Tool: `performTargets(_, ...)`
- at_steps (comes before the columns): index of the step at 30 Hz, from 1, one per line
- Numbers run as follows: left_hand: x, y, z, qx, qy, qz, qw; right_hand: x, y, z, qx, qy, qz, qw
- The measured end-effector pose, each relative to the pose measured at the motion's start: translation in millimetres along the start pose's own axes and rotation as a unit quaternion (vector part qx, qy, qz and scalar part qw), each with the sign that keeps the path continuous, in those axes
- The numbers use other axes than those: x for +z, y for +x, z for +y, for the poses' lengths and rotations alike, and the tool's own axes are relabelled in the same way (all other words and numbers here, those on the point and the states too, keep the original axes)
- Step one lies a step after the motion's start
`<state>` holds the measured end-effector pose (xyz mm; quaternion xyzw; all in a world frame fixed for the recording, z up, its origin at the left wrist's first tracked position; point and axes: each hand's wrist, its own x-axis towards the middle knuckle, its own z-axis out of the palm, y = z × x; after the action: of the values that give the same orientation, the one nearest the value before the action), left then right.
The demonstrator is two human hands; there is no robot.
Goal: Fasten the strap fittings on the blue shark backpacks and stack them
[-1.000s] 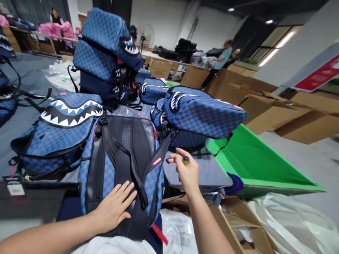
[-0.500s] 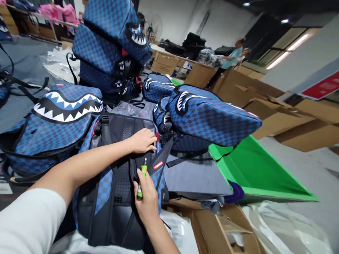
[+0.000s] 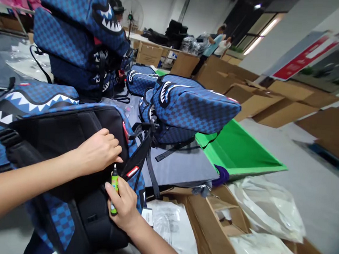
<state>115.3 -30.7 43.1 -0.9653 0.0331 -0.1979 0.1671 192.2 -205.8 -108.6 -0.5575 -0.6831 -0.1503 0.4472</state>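
Note:
A black and blue-checked backpack [image 3: 90, 223] stands in front of me, its black padded back and shoulder straps facing me. My left hand [image 3: 100, 150] is closed on the upper part of that back, fingers curled into the fabric; what lies under the fingertips is hidden. Below it, my right hand [image 3: 125, 206] grips a green and black marker pen [image 3: 114, 191], its pale tip pointing up, close to the left fingers. Beside the pen hangs a black strap with a red and white label [image 3: 132, 171].
Similar shark-mouth backpacks are stacked [image 3: 67, 35] at the back left, and others [image 3: 195, 105] lie on the grey table [image 3: 178, 167]. Right of it are a green bin [image 3: 238, 153], an open cardboard box [image 3: 205, 225] and plastic bags [image 3: 269, 211]. People work in the background.
The backpack has tilted and turned, its top now nearer to me and leaning left. Both hands moved with it, the right still holding the marker pen. My view has shifted to the right.

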Motion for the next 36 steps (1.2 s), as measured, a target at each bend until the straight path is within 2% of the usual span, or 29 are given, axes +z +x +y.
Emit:
performTargets(2, 7.1, 1.4, -9.8, 0.006, 0.003, -0.001, 1.000, 0.2, 0.5, -0.1, 0.025, -0.007, -0.019, 0.999)
performTargets(4, 9.6, 4.8, -30.0, 0.009, 0.014, 0.008, 1.000, -2.8, -1.4, -0.4, 0.043, -0.006, -0.030, 0.999)
performTargets(7, 3.0, 7.9, -64.7, 0.011, 0.039, 0.023, 0.999, -8.2, -3.8, -1.8, 0.047, -0.004, -0.025, 0.999)
performTargets(9, -3.6, 7.3, -73.8, 0.010, 0.051, 0.016, 0.999, -10.7, -1.5, -2.6, 0.058, 0.006, -0.018, 0.998)
performTargets(11, -7.6, 5.1, -65.2, 0.010, 0.052, 0.000, 0.999, -13.9, 4.4, -2.6, 0.085, 0.040, -0.002, 0.996)
performTargets(13, -6.8, 2.4, -44.7, 0.008, 0.037, -0.014, 0.999, -19.3, 11.6, -1.8, 0.106, 0.085, 0.026, 0.990)
performTargets(16, 0.4, 1.0, -14.8, -0.002, 0.006, -0.027, 1.000, -30.7, 22.4, -0.3, 0.125, 0.104, 0.083, 0.983)
performTargets(18, 5.8, 2.9, -4.2, -0.016, -0.003, -0.039, 0.999, -36.4, 32.4, 0.3, 0.154, 0.120, 0.112, 0.974)
performTargets(21, 14.8, 5.6, -0.1, -0.032, -0.015, -0.052, 0.998, -33.6, 55.2, 1.6, 0.214, 0.210, 0.188, 0.935)
performTargets(23, 22.4, 3.0, -0.5, -0.038, -0.028, -0.045, 0.998, -24.0, 70.5, 3.7, 0.237, 0.256, 0.270, 0.898)
performTargets(25, 29.2, -4.1, -0.9, -0.042, -0.050, -0.029, 0.997, -12.7, 78.5, 6.7, 0.252, 0.271, 0.314, 0.874)
performTargets(28, 34.0, -18.0, -0.2, -0.039, -0.098, 0.000, 0.994, -2.8, 72.6, 13.0, 0.269, 0.251, 0.281, 0.887)
performTargets(31, 35.7, -25.0, 3.4, -0.044, -0.133, 0.014, 0.990, -5.8, 60.0, 20.1, 0.290, 0.203, 0.251, 0.901)
performTargets(36, 48.6, -21.0, 12.0, -0.095, -0.103, 0.014, 0.990, -14.0, 60.4, 29.3, 0.365, 0.156, 0.233, 0.888)
